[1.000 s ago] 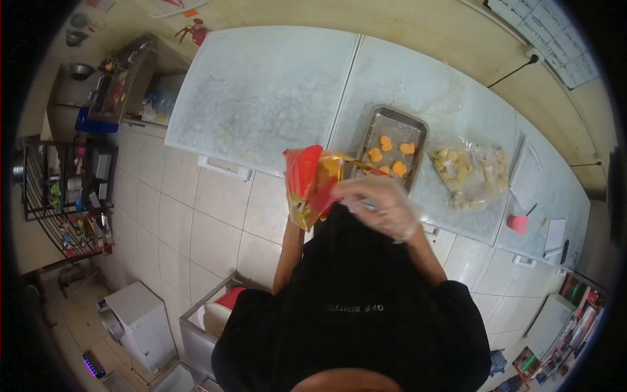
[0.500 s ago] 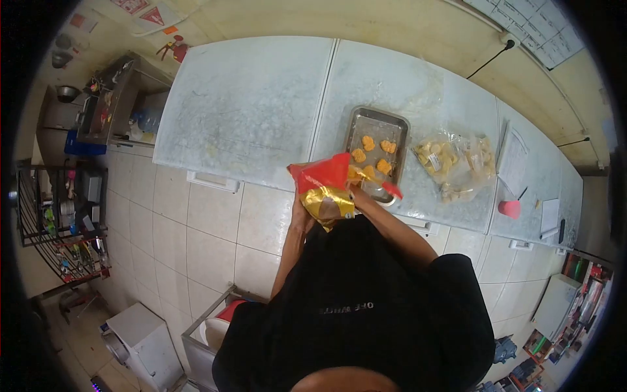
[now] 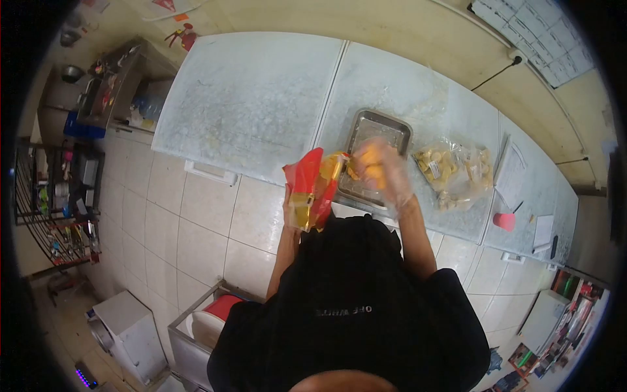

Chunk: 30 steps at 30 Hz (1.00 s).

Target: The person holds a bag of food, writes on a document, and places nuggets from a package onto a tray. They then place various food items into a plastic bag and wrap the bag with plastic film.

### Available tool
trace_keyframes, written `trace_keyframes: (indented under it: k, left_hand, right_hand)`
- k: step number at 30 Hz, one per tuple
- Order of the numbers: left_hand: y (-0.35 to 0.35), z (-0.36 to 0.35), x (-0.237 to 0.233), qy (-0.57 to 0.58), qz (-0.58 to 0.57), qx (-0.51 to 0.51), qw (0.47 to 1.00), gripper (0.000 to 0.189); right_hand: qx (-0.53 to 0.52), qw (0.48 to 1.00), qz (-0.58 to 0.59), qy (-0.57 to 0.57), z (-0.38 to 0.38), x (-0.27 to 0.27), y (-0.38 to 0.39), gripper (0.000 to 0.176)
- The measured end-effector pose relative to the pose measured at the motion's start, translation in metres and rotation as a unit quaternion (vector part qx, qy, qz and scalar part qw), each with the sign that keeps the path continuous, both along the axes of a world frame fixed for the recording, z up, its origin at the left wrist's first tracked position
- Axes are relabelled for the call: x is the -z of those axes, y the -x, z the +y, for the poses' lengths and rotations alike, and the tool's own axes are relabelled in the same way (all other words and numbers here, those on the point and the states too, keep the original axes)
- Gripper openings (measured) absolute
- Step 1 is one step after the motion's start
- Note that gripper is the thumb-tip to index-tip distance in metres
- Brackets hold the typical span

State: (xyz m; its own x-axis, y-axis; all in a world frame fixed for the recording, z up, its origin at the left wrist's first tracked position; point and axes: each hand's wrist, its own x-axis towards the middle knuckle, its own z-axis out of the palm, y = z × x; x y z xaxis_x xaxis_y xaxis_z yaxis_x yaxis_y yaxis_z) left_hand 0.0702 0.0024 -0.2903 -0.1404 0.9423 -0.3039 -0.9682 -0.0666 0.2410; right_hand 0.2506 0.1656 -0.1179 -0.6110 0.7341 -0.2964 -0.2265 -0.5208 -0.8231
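My left hand (image 3: 292, 208) grips the side of a red and gold plastic bag (image 3: 304, 189), held upright in front of my body at the counter's edge. The bag's mouth gapes toward the right. Over a rectangular metal baking tray (image 3: 405, 132) is my right hand (image 3: 393, 175), in a thin clear glove and smeared by motion. Orange breaded nuggets (image 3: 371, 157) show at its fingers, seemingly held in them. The hand covers much of the tray, so which pieces lie on the metal is hard to make out.
Right of the tray lies a clear plastic bag of pale yellow pieces (image 3: 450, 170). Farther right are a pink cup (image 3: 504, 221) and papers (image 3: 513, 166) on the white freezer-like counter (image 3: 248, 98). A metal-framed bin stand (image 3: 196, 320) stands behind at lower left.
My right hand has come out from behind the bag and moved over the tray, with orange nuggets at its fingers. The bag has turned more upright in my left hand.
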Motion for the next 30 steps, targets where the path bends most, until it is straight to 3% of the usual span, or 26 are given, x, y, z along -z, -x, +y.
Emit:
trace_keyframes:
  k: [1,2,5,6,7,8,9,10,12,14,16,17,18,19,20,21,24,25,30]
  left_hand:
    - [0.003,0.001,0.003,0.027,-0.005,-0.029,0.999,0.061]
    - [-0.005,0.010,-0.023,0.046,0.072,-0.093,0.992,0.064]
    - [0.005,0.004,-0.037,0.033,0.132,-0.075,0.988,0.064]
    - [0.007,0.000,-0.036,0.025,0.137,-0.063,0.988,0.065]
    - [0.009,-0.003,-0.034,0.016,0.141,-0.052,0.989,0.065]
    - [0.012,-0.006,-0.033,0.010,0.134,-0.042,0.990,0.065]
    - [0.014,-0.008,-0.030,0.004,0.127,-0.032,0.991,0.065]
    - [0.016,-0.009,-0.026,0.000,0.116,-0.021,0.993,0.065]
    - [0.021,-0.011,-0.011,-0.014,0.075,0.009,0.997,0.066]
    - [0.024,-0.014,0.004,-0.051,0.013,0.052,0.997,0.066]
    - [0.026,-0.014,0.013,-0.128,-0.055,0.107,0.984,0.067]
    - [0.024,-0.012,0.011,-0.130,-0.058,0.123,0.982,0.067]
    - [0.019,-0.015,0.005,-0.023,0.000,0.122,0.992,0.069]
    - [0.016,-0.018,0.000,0.082,0.062,0.116,0.988,0.070]
    - [0.015,-0.019,-0.005,0.076,0.063,0.124,0.987,0.070]
    - [0.014,-0.024,-0.009,0.093,0.117,0.128,0.981,0.071]
    - [0.007,-0.033,-0.015,0.137,0.224,0.136,0.955,0.071]
    - [0.004,-0.037,-0.016,0.165,0.275,0.146,0.936,0.071]
    - [0.018,-0.042,0.004,0.163,0.280,0.179,0.929,0.071]
  right_hand:
    - [0.102,0.994,0.021,0.031,0.006,0.012,-0.007,0.032]
    - [0.202,0.977,0.041,0.062,0.015,0.033,-0.015,0.039]
    - [0.188,0.977,-0.016,0.096,0.042,0.108,-0.039,0.040]
    - [0.195,0.967,-0.161,-0.043,0.045,0.139,-0.041,0.039]
    - [0.195,0.916,-0.300,-0.181,0.047,0.153,-0.042,0.039]
    - [0.194,0.917,-0.299,-0.181,0.045,0.145,-0.042,0.039]
    - [0.216,0.814,-0.383,-0.379,0.038,0.121,-0.039,0.037]
    - [0.225,0.666,-0.445,-0.555,0.029,0.094,-0.033,0.034]
    - [0.162,0.870,-0.203,-0.420,-0.004,0.034,-0.015,0.024]
    - [-0.045,0.837,-0.139,-0.528,-0.030,-0.012,-0.002,0.018]
    - [-0.177,0.746,-0.209,-0.607,-0.053,-0.008,0.031,0.019]
    - [-0.263,0.754,-0.263,-0.542,-0.060,0.003,0.043,0.023]
    - [-0.346,0.752,-0.312,-0.467,-0.065,0.025,0.048,0.027]
    - [-0.158,0.785,-0.256,-0.542,-0.079,0.086,0.040,0.031]
    - [0.033,0.779,-0.186,-0.597,-0.091,0.147,0.034,0.034]
    - [-0.038,0.807,-0.217,-0.548,-0.091,0.166,0.035,0.034]
    - [-0.205,0.812,-0.262,-0.480,-0.083,0.169,0.037,0.035]
    - [-0.220,0.811,-0.259,-0.476,-0.083,0.171,0.038,0.035]
    - [-0.250,0.795,-0.285,-0.474,-0.081,0.193,0.042,0.035]
